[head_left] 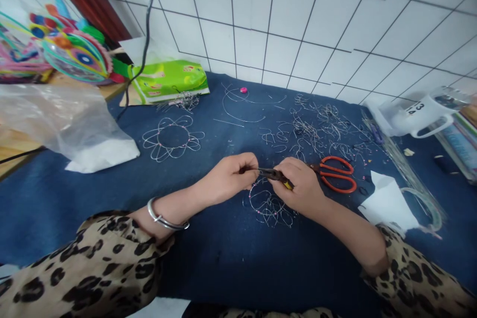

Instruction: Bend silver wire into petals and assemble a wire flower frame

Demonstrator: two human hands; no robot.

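Note:
My right hand point(301, 183) is wrapped round pliers point(274, 174) with dark jaws and a bit of yellow on the handle. The jaws point left and meet the fingertips of my left hand point(233, 176). My left hand pinches a looped wire piece point(270, 206); its thin silvery loops and small pink beads hang below both hands. Exactly where the jaws grip the wire is hidden by my fingers. Right of my right hand lie red-handled scissors point(338, 175). A flower-shaped wire ring point(173, 139) with pink beads rests flat on the cloth at the left.
Tangled wire pieces point(309, 129) spread over the blue cloth point(208, 248) behind my right hand. A green packet point(169, 79), a plastic bag point(70, 124) and a colourful toy point(80, 57) are at the left. At the right are a white mug point(425, 114) and white paper point(387, 201).

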